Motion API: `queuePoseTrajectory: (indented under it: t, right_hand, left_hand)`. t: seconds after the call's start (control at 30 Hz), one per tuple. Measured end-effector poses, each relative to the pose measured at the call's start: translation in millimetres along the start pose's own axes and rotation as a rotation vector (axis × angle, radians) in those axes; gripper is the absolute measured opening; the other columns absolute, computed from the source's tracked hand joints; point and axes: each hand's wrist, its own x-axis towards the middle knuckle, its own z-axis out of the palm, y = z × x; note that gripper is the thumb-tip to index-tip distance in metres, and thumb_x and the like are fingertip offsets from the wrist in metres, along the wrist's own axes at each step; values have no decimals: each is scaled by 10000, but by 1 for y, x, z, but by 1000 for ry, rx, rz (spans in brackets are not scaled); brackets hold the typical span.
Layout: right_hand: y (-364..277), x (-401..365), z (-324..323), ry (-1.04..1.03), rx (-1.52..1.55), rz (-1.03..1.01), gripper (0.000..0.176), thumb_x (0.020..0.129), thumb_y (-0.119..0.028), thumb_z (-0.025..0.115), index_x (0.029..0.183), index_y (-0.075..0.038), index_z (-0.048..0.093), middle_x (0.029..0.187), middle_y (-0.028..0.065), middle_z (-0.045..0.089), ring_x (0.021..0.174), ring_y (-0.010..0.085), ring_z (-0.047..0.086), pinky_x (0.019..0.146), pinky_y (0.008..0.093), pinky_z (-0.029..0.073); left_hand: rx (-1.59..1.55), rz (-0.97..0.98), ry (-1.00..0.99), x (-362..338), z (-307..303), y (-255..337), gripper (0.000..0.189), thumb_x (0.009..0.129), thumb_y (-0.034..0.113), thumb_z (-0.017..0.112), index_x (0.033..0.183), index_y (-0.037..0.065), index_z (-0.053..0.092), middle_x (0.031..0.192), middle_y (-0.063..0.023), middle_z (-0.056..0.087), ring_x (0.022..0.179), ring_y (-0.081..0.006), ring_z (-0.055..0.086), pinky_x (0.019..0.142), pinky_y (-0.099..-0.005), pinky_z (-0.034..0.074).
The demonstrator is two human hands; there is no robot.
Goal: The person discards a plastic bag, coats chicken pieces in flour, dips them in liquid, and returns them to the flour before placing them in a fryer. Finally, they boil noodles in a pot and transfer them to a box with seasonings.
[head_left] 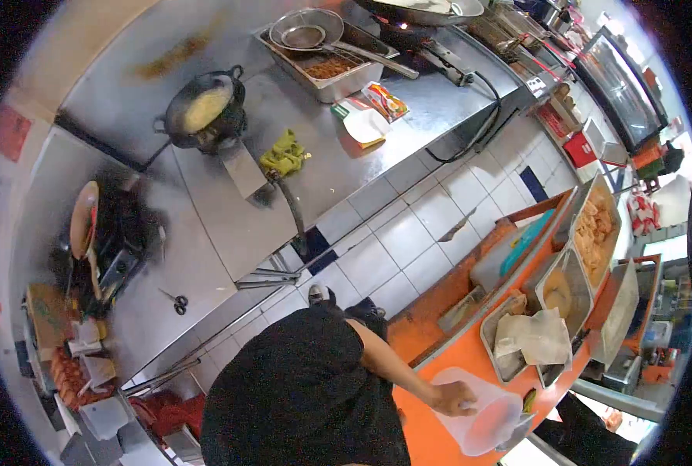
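Container (495, 423), whitish and translucent, tinged orange, held in the right hand (453, 398)

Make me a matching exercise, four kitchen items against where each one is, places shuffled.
1. Crumpled yellow-green cloth
2. Black-handled metal scissors
3. Round, long-handled metal strainer
4. Translucent whitish plastic container

A. In the person's right hand, over the orange counter
B. On top of the deep rectangular steel tray with brown food inside
C. Beside the burner of the black two-handled pan
D. On the bare steel counter, away from the burners

Right pairs: 1-C, 2-D, 3-B, 4-A
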Motion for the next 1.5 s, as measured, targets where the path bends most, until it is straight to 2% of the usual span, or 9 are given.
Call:
queuePoseTrajectory:
  t: [0.1, 0.3, 0.37, 0.47, 0.63, 0.8, 1.03, 1.27, 1.5]
  right_hand:
    - [-1, -2, 11, -31, -82, 50, 347, 943, -339, 539, 1023, -2, 571, 883, 136, 606, 791, 214, 576, 683, 343, 443]
    - [-20, 7, 48, -154, -269, 39, 358, 931, -329, 561, 1054, 6, 577, 948, 159, 619, 872, 250, 579, 751, 375, 451]
    - [-37, 25, 64, -223, -338, -31, 362, 928, -326, 568, 1064, 9, 579, 969, 167, 623, 899, 263, 581, 773, 386, 453]
    - [-77, 68, 96, -295, -400, -170, 370, 922, -322, 579, 1080, 13, 582, 1002, 179, 630, 940, 281, 582, 807, 402, 457]
    - [-203, 162, 152, -106, -522, -762, 310, 952, -288, 557, 943, 20, 591, 735, 78, 556, 666, 143, 509, 569, 343, 433]
    - [-421, 208, 175, -302, -292, -824, 266, 948, -245, 531, 948, 6, 618, 705, 72, 613, 625, 135, 560, 571, 309, 448]
    - [-605, 358, 216, 270, -471, -1280, 265, 874, -210, 594, 939, 39, 660, 865, 189, 683, 819, 279, 666, 751, 362, 509]
    - [-682, 391, 256, 27, -779, -864, 332, 852, -348, 596, 917, -37, 694, 823, 180, 679, 821, 351, 662, 739, 439, 503]
    - [-657, 444, 298, -103, -599, -1288, 334, 771, -229, 668, 1058, -58, 653, 952, 190, 676, 819, 324, 652, 713, 427, 502]
  left_hand:
    - [93, -74, -363, -13, 4, -11, 456, 876, 421, 551, 727, -4, 476, 793, -206, 545, 757, -358, 541, 696, -465, 416]
    - [394, 390, 115, -41, -50, -4, 461, 870, 413, 553, 1126, 30, 532, 1150, -182, 550, 1069, -342, 518, 924, -439, 420]
    - [249, 368, -76, -62, -168, 43, 422, 868, 369, 562, 1112, 25, 553, 1106, -196, 577, 1050, -350, 543, 907, -435, 437]
    - [278, 220, 431, -164, -347, 81, 262, 825, 191, 558, 1033, 45, 622, 993, -128, 641, 893, -271, 613, 771, -361, 496]
    - [900, -473, 1430, -482, -551, 93, 233, 799, 107, 581, 1009, 29, 646, 1019, -149, 656, 934, -290, 624, 808, -372, 494]
    - [1431, -1362, 1477, -689, -540, 50, 279, 827, 300, 582, 918, 40, 622, 937, -196, 637, 917, -379, 601, 802, -476, 476]
    - [1065, -1231, 1846, -656, -490, 7, 185, 872, 204, 542, 844, 25, 576, 890, -189, 609, 827, -366, 587, 718, -453, 457]
    - [932, -722, 2108, -563, -504, 37, 76, 899, 91, 512, 868, 22, 524, 778, -135, 577, 706, -225, 573, 646, -365, 455]
    - [1325, -935, 1611, -395, -656, 246, 128, 857, 169, 591, 951, 83, 593, 848, -125, 676, 794, -342, 649, 688, -411, 500]
